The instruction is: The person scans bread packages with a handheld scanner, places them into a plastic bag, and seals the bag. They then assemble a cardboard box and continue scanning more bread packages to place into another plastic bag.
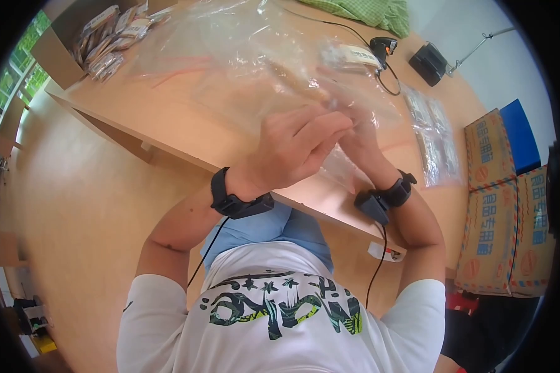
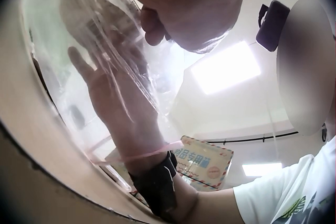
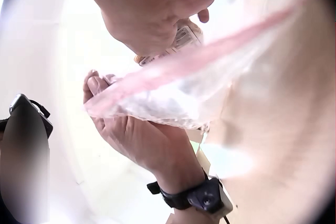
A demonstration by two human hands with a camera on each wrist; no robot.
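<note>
In the head view, my left hand (image 1: 298,146) is up against a large clear plastic bag (image 1: 224,68). The right wrist view shows the left hand (image 3: 142,140) with its fingers curled round the bag's edge beside a pink strip (image 3: 173,71). My right hand (image 1: 362,140) is just right of the left. Through the plastic in the left wrist view, the right hand (image 2: 123,87) has its thumb apart, and the pink strip crosses its wrist. A labelled packet (image 3: 186,37) shows beside the right hand (image 3: 157,14); its grip is hidden.
Small packets (image 1: 109,40) lie by a cardboard box (image 1: 56,56) at back left. Beyond the hands are a labelled packet (image 1: 354,57), a black scanner (image 1: 382,48) and green cloth (image 1: 373,12). Clear bags (image 1: 432,137) lie right, near stacked cartons (image 1: 491,230).
</note>
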